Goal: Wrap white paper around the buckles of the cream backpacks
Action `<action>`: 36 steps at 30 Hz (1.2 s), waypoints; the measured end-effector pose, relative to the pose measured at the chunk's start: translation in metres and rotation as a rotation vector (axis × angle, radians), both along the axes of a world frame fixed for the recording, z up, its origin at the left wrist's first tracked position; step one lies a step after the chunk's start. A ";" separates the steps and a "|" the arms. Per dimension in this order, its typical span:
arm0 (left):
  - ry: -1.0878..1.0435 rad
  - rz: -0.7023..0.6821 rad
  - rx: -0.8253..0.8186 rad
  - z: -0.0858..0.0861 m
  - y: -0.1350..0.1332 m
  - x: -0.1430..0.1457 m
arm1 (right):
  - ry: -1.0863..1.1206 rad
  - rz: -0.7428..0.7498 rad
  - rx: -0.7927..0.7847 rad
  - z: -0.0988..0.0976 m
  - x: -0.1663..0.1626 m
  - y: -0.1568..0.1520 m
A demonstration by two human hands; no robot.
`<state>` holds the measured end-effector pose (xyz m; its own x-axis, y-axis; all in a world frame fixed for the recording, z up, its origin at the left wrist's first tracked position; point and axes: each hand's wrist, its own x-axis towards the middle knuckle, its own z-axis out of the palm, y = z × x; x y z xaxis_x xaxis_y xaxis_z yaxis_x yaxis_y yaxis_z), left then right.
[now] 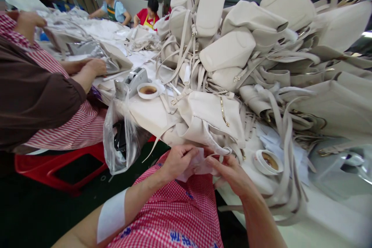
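Note:
My left hand (180, 162) is closed in a pinch on a thin piece of white tissue paper (199, 164). Beside it, my right hand (231, 170) has its fingers closed around a cream bag strap (213, 145), with its thumb near the paper's right edge. The exact contact under the fingers is partly hidden. Just beyond both hands a cream backpack (216, 114) with a gold zip lies at the table's edge, its straps hanging towards me.
More cream bags (226, 50) are heaped high at the back and right. A white bowl of brown liquid (270, 162) stands right; another bowl (147, 90) sits beside a tape dispenser (136, 79). A clear plastic bag (117, 143) hangs at the edge. A co-worker (43, 93) works at left.

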<state>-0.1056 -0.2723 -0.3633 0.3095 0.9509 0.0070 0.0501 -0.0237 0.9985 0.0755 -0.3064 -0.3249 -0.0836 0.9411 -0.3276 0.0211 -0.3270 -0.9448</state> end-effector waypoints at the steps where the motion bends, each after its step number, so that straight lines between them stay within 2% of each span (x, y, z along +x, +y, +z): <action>1: 0.008 0.007 -0.029 -0.001 0.001 0.001 | -0.004 0.007 0.001 -0.002 0.001 0.000; 5: -0.057 0.010 -0.131 -0.006 0.005 0.007 | -0.011 0.038 -0.008 -0.008 0.003 0.002; 8: -0.061 0.000 -0.164 -0.009 0.004 0.008 | -0.044 -0.004 0.020 -0.004 0.001 0.003; 11: -0.009 -0.023 -0.072 -0.011 -0.001 0.007 | -0.094 -0.014 0.042 0.009 -0.003 0.002; 14: 0.002 0.012 -0.015 -0.014 -0.007 0.009 | -0.122 0.020 0.061 0.020 -0.005 0.002; 16: -0.126 0.048 -0.115 -0.016 -0.010 0.015 | -0.128 0.039 0.038 0.022 -0.007 0.003; 19: -0.421 0.041 -0.351 -0.017 -0.013 0.024 | -0.098 -0.003 0.019 0.015 -0.008 0.007; 22: -0.529 -0.006 -0.478 -0.013 -0.017 0.025 | -0.083 -0.057 0.037 0.006 -0.006 0.010; 24: -0.487 -0.051 -0.480 -0.007 -0.020 0.021 | -0.091 -0.045 0.023 0.003 -0.004 0.011; 29: -0.284 -0.212 -0.367 0.008 -0.018 0.006 | -0.029 0.022 0.005 0.005 -0.001 0.011; 34: -0.147 -0.127 -0.336 0.007 -0.010 0.001 | -0.044 0.021 -0.035 0.013 -0.006 0.011; 36: -0.147 -0.143 -0.334 0.005 -0.007 -0.001 | -0.051 0.010 -0.046 0.016 -0.007 0.011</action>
